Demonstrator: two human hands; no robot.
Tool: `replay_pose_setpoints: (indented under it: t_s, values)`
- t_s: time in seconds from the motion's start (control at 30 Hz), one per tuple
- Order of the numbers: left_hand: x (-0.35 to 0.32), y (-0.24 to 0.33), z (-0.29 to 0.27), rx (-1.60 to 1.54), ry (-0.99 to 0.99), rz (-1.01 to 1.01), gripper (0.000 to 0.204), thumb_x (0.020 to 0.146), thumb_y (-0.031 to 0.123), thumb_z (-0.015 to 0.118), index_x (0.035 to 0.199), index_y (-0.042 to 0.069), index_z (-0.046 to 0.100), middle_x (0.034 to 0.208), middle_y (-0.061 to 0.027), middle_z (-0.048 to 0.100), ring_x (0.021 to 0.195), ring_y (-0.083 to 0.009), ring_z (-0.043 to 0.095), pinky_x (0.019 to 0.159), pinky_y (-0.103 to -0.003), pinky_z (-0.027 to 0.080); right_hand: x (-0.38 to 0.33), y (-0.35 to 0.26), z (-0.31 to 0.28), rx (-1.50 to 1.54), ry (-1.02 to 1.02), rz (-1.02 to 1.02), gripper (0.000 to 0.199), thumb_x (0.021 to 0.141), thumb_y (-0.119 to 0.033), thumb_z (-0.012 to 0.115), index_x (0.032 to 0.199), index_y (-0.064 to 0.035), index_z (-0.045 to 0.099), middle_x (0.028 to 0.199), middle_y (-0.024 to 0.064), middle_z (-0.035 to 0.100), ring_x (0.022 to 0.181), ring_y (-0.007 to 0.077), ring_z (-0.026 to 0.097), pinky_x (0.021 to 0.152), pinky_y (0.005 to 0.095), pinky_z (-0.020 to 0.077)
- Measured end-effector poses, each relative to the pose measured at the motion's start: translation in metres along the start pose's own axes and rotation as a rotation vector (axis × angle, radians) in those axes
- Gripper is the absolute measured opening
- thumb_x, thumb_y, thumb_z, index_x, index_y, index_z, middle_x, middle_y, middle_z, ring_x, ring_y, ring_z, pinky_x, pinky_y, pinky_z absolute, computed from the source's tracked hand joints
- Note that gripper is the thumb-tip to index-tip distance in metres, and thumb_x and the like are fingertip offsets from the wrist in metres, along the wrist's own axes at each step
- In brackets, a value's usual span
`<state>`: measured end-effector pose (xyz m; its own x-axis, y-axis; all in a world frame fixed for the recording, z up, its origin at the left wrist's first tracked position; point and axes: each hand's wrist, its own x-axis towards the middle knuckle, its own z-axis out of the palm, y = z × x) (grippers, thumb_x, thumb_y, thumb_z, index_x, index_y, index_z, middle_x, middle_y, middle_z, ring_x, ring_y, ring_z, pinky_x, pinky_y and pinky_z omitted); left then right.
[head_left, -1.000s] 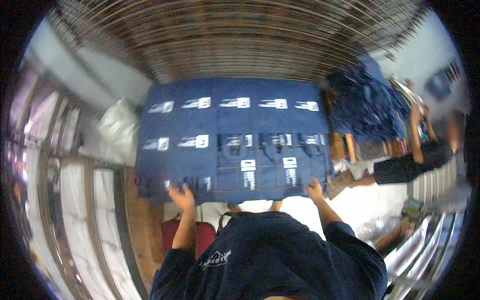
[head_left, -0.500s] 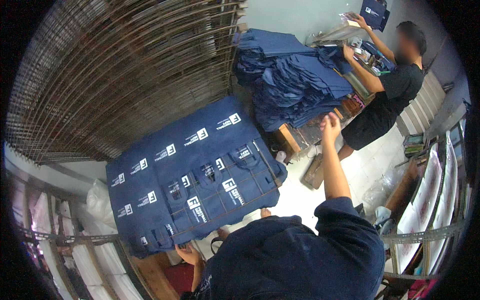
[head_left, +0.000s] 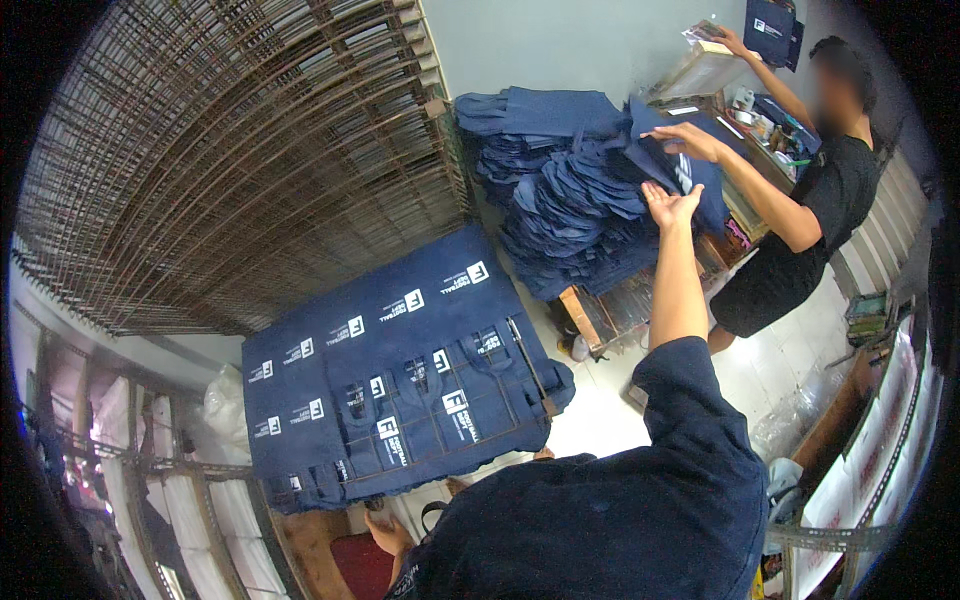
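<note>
My right hand (head_left: 672, 205) reaches out to the far right, palm up with fingers apart. Just above it is a navy fabric piece with a white print (head_left: 684, 178), by a co-worker's hand (head_left: 695, 143); whether my fingers touch the fabric I cannot tell. Low on the left, my left hand (head_left: 387, 533) looks open and holds nothing visible, close to the near edge of a wire drying rack. Navy bags with white prints (head_left: 330, 385) lie in rows across this rack, and its thin rods (head_left: 512, 385) show over some of them.
Raised wire rack shelves (head_left: 260, 150) fill the upper left. A heap of navy fabric pieces (head_left: 570, 185) covers a table beside the co-worker (head_left: 835, 190), whose other hand rests at a screen-printing frame (head_left: 705, 72). White sheets (head_left: 850, 450) stand in a rack at right.
The co-worker's near hand has come across with a printed navy piece toward my right hand. My right hand has opened palm up, and my left has dropped slightly from the rack's edge.
</note>
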<state>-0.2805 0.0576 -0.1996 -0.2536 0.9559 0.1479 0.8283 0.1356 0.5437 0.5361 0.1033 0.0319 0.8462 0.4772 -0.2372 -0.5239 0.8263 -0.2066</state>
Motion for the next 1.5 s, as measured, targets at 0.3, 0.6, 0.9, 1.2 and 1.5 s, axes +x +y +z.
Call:
replay_pose_setpoints:
  t_s: [0.3, 0.6, 0.9, 1.2, 1.5]
  values:
    - [0.011, 0.047, -0.012, 0.013, 0.093, 0.113, 0.063, 0.072, 0.007, 0.065, 0.128, 0.009, 0.038, 0.066, -0.0058, 0.048, 0.06, -0.0209, 0.048, 0.061, -0.035, 0.042, 0.086, 0.024, -0.008, -0.05, 0.36, -0.196, 0.041, 0.081, -0.003, 0.051, 0.116, 0.0085, 0.033, 0.107, 0.0267, 0.051, 0.089, 0.039, 0.059, 0.077, 0.0488, 0.0528]
    - [0.046, 0.137, 0.013, -0.602, -0.205, 0.161, 0.036, 0.079, -0.001, 0.06, 0.113, 0.0, 0.047, 0.07, 0.0042, 0.047, 0.062, -0.0047, 0.044, 0.055, -0.02, 0.036, 0.033, -0.011, 0.066, -0.176, 0.111, -0.429, 0.058, 0.078, 0.008, 0.044, 0.124, -0.0081, 0.012, 0.102, 0.0181, 0.048, 0.071, 0.0294, 0.059, 0.061, 0.0432, 0.0562]
    - [0.038, 0.377, 0.022, -1.079, -1.535, -0.098, 0.081, 0.082, 0.071, 0.019, 0.133, 0.011, 0.037, 0.128, -0.0112, 0.046, 0.115, -0.0262, 0.045, 0.094, -0.043, 0.037, -0.221, -0.002, 0.095, -0.496, -0.582, -0.161, 0.017, 0.083, -0.005, 0.059, 0.093, -0.0101, 0.046, 0.096, 0.0052, 0.057, 0.087, 0.0171, 0.057, 0.071, 0.0326, 0.0451]
    - [0.074, 0.347, -0.063, -1.624, -1.544, -0.519, 0.052, 0.08, 0.042, 0.058, 0.12, 0.01, 0.049, 0.116, -0.0111, 0.055, 0.105, -0.0287, 0.053, 0.088, -0.044, 0.041, -0.393, 0.112, 0.048, -0.97, -0.464, 0.162, 0.046, 0.084, -0.013, 0.056, 0.126, -0.0049, 0.041, 0.113, 0.0069, 0.053, 0.102, 0.017, 0.053, 0.088, 0.0328, 0.0429]
    - [0.193, 0.187, -0.069, -1.437, -1.06, -0.709, 0.029, 0.083, 0.02, 0.05, 0.102, -0.001, 0.056, 0.093, -0.0138, 0.063, 0.083, -0.0266, 0.062, 0.08, -0.04, 0.049, -0.386, 0.308, 0.004, -1.148, -0.444, 0.797, 0.052, 0.072, -0.022, 0.052, 0.122, -0.012, 0.045, 0.125, 0.0025, 0.047, 0.122, 0.0233, 0.034, 0.1, 0.0589, -0.0024]
